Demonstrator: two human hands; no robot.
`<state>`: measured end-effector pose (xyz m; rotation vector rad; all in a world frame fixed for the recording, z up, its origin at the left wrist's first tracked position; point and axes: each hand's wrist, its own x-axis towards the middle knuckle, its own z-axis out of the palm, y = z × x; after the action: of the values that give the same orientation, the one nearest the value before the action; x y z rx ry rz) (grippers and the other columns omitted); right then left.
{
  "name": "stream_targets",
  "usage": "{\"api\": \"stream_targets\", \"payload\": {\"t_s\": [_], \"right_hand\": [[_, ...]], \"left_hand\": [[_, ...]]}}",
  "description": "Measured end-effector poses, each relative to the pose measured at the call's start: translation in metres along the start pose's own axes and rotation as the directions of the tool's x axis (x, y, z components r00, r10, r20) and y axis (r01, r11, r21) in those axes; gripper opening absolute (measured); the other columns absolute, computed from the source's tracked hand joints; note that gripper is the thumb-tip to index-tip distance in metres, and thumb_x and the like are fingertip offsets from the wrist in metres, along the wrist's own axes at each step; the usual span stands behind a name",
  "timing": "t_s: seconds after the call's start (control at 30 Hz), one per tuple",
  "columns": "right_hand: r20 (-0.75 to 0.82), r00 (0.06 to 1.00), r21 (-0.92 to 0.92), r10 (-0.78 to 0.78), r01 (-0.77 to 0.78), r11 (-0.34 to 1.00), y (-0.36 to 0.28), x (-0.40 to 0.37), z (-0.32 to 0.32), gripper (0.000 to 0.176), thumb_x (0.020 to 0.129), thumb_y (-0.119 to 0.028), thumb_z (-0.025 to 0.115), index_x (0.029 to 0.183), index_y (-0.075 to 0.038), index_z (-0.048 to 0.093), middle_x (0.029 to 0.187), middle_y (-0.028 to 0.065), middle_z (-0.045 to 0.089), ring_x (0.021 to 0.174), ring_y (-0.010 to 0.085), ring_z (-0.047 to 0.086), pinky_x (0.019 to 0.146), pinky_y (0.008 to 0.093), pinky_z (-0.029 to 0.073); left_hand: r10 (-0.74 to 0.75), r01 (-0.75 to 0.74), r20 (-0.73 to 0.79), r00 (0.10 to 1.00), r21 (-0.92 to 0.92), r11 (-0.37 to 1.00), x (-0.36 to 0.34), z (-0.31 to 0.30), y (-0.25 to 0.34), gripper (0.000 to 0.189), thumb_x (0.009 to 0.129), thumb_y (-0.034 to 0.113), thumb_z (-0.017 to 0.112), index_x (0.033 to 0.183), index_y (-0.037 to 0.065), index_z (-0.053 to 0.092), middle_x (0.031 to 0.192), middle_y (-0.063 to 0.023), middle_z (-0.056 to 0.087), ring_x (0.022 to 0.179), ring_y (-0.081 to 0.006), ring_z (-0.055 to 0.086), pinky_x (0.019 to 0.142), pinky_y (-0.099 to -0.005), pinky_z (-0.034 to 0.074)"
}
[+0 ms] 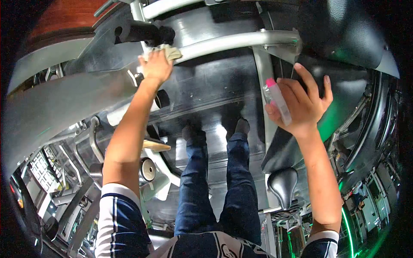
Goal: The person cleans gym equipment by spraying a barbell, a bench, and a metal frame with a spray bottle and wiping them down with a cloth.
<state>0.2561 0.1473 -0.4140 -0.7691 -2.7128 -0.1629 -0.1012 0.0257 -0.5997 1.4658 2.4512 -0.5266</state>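
My left hand (157, 68) presses a folded light cloth (171, 52) onto the curved silver frame tube (215, 46) of a gym machine, beside a black padded roller (144, 33). On the right, my right hand (303, 101) holds a small clear bottle (280, 103) with a pink cap against the palm, its thumb around the bottle and other fingers spread. The bottle tilts, cap toward the upper left. Behind that hand is a black padded surface (277, 148).
Below the right hand stands a black saddle-shaped seat (282, 187). A wide grey panel (77, 101) runs along the left. A large black pad (344, 34) fills the upper right. My legs (195, 189) stand on the dark floor between machine parts.
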Motion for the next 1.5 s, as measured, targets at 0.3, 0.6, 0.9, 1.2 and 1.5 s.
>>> {"api": "stream_targets", "payload": {"t_s": [0.3, 0.6, 0.9, 1.2, 1.5], "right_hand": [[0.004, 1.000, 0.087, 0.013, -0.013, 0.996, 0.002, -0.003, 0.001, 0.030, 0.082, -0.050, 0.060, 0.083, -0.021, 0.069, 0.088, -0.0054, 0.067, 0.117, 0.0196, 0.060, 0.110, 0.0582, 0.019], [-0.014, 0.999, 0.065, 0.036, -0.035, 0.997, 0.001, -0.005, 0.002, 0.029, 0.082, -0.047, 0.055, 0.082, -0.021, 0.068, 0.086, -0.0055, 0.066, 0.118, 0.0177, 0.059, 0.111, 0.0580, 0.020], [-0.031, 0.999, 0.059, 0.019, -0.017, 0.998, 0.001, -0.002, 0.004, 0.025, 0.080, -0.046, 0.056, 0.081, -0.023, 0.067, 0.084, -0.0057, 0.065, 0.116, 0.0179, 0.060, 0.111, 0.0577, 0.020], [-0.009, 1.000, 0.045, 0.011, -0.011, 0.999, 0.001, -0.003, 0.000, 0.023, 0.080, -0.045, 0.057, 0.079, -0.025, 0.068, 0.081, -0.0056, 0.065, 0.113, 0.0189, 0.062, 0.111, 0.0564, 0.020], [0.043, 0.999, 0.039, -0.011, 0.010, 0.999, 0.002, -0.005, -0.002, 0.029, 0.083, -0.046, 0.055, 0.083, -0.022, 0.072, 0.093, -0.0082, 0.070, 0.125, 0.0184, 0.053, 0.114, 0.0544, 0.015]], "left_hand": [[0.252, -0.347, -0.288, 0.924, -0.352, 0.869, 0.050, -0.075, 0.293, 0.049, 0.089, 0.034, 0.054, 0.127, 0.003, 0.054, 0.135, -0.0199, 0.049, 0.130, -0.0378, 0.043, 0.111, -0.0540, 0.028], [0.471, -0.497, -0.279, 0.837, -0.028, 0.867, 0.042, -0.037, 0.135, 0.061, 0.081, 0.033, 0.064, 0.136, 0.012, 0.048, 0.136, -0.0110, 0.055, 0.135, -0.0269, 0.044, 0.115, -0.0536, 0.026], [0.167, -0.021, 0.433, 0.886, -0.323, 0.946, 0.084, -0.021, 0.041, 0.069, 0.093, 0.055, 0.029, 0.122, 0.002, 0.064, 0.126, -0.0240, 0.061, 0.121, -0.0392, 0.057, 0.102, -0.0455, 0.044], [0.240, -0.500, -0.581, 0.778, -0.340, 0.796, 0.034, -0.041, 0.261, 0.055, 0.085, 0.029, 0.058, 0.138, 0.014, 0.052, 0.141, -0.0147, 0.048, 0.132, -0.0312, 0.044, 0.110, -0.0536, 0.033], [0.857, -0.822, -0.349, 0.378, 0.299, 0.484, 0.047, -0.032, 0.168, 0.052, 0.089, 0.018, 0.051, 0.142, 0.020, 0.051, 0.160, 0.0116, 0.022, 0.148, -0.0146, 0.020, 0.118, -0.0540, 0.022]]}}
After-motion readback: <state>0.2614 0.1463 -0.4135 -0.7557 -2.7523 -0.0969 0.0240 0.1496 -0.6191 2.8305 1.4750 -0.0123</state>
